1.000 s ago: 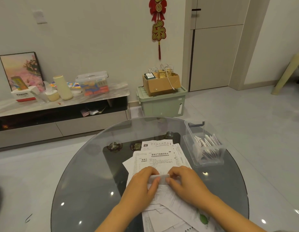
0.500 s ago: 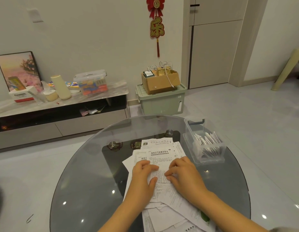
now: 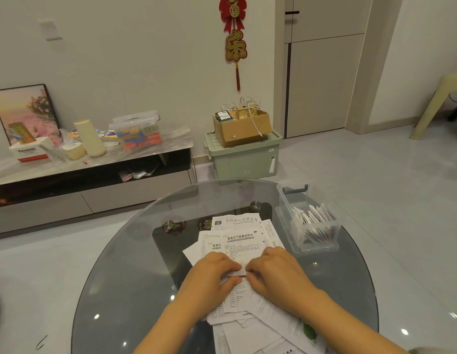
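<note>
A pile of printed paper leaflets (image 3: pixel 237 238) lies on the round glass table (image 3: pixel 125 290). My left hand (image 3: pixel 212 275) and my right hand (image 3: pixel 276 272) meet in the middle of the pile. Both pinch a small folded leaflet (image 3: pixel 239 272) between thumbs and fingertips, just above the sheets. Most of that folded piece is hidden under my fingers.
A clear plastic bin (image 3: pixel 309 221) with several folded leaflets stands at the table's right side. Beyond the table are a low TV cabinet (image 3: pixel 94 175) with boxes, a green storage crate (image 3: pixel 244 157) bearing a cardboard box, and a beige stool (image 3: pixel 442 103) at far right.
My hands slid forward flat over the sheet half a second ago, then came back together and now pinch the folded leaflet between them.
</note>
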The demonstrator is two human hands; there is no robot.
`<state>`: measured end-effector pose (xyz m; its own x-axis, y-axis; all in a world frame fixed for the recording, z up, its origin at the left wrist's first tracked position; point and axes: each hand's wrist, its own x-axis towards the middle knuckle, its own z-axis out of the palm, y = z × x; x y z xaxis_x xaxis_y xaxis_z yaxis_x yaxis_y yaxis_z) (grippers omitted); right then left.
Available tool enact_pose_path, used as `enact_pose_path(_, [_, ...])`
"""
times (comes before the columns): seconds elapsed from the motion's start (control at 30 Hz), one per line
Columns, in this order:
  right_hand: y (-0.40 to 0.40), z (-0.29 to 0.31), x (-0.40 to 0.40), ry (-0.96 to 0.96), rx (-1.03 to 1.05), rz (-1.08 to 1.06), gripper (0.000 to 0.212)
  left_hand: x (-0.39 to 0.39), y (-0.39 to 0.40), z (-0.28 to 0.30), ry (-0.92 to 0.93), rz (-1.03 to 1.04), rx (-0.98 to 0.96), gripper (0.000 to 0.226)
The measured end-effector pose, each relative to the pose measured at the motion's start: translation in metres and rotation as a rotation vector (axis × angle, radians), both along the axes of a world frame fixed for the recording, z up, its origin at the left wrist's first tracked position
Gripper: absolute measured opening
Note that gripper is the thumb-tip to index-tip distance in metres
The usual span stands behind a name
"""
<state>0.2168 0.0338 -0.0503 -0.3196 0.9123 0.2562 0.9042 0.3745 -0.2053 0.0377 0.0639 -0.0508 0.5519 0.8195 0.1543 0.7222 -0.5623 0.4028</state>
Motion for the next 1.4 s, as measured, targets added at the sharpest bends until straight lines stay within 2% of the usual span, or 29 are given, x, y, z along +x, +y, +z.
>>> enact_pose_path(0.17, [0.005, 0.011, 0.003, 0.089, 0.114, -0.055, 0.029, 0.010, 0.007, 0.016, -0.145, 0.108, 0.086, 0.017])
enact_pose_path(0.33, [0.003, 0.033, 0.012, 0.240, 0.200, -0.130, 0.009, 0.028, 0.019, 0.046, -0.211, 0.116, 0.082, 0.016])
enact_pose_path(0.5, [-0.004, 0.059, 0.034, 0.329, 0.193, -0.208, 0.022, 0.055, 0.024, 0.080, -0.416, 0.151, -0.113, 0.020])
enact_pose_path(0.63, [-0.002, 0.069, 0.050, 0.385, 0.213, -0.280, 0.020, 0.079, 0.030, 0.099, -0.483, 0.101, -0.262, 0.019])
enact_pose_path(0.9, [0.000, 0.073, 0.089, 0.429, 0.246, -0.477, 0.016, 0.134, 0.056, 0.116, -0.463, -0.042, -0.327, 0.017])
enact_pose_path(1.0, [0.000, 0.075, 0.105, 0.489, 0.269, -0.568, 0.010, 0.155, 0.062, 0.116, -0.456, -0.110, -0.274, 0.016])
enact_pose_path(1.07, [0.002, 0.075, 0.114, 0.544, 0.308, -0.640, 0.009, 0.168, 0.064, 0.110, -0.444, -0.140, -0.234, 0.027])
enact_pose_path(1.13, [0.004, 0.073, 0.121, 0.592, 0.325, -0.701, 0.008, 0.176, 0.065, 0.101, -0.413, -0.130, -0.188, 0.026])
enact_pose_path(1.2, [0.007, 0.070, 0.125, 0.630, 0.312, -0.745, 0.008, 0.181, 0.069, 0.089, -0.316, -0.163, -0.101, 0.018])
enact_pose_path(1.3, [0.014, 0.068, 0.127, 0.678, 0.252, -0.778, 0.008, 0.184, 0.074, 0.072, -0.102, -0.276, -0.050, 0.030])
enact_pose_path(1.4, [0.019, 0.066, 0.126, 0.609, 0.184, -0.824, 0.008, 0.186, 0.072, 0.063, 0.024, -0.374, -0.032, 0.039])
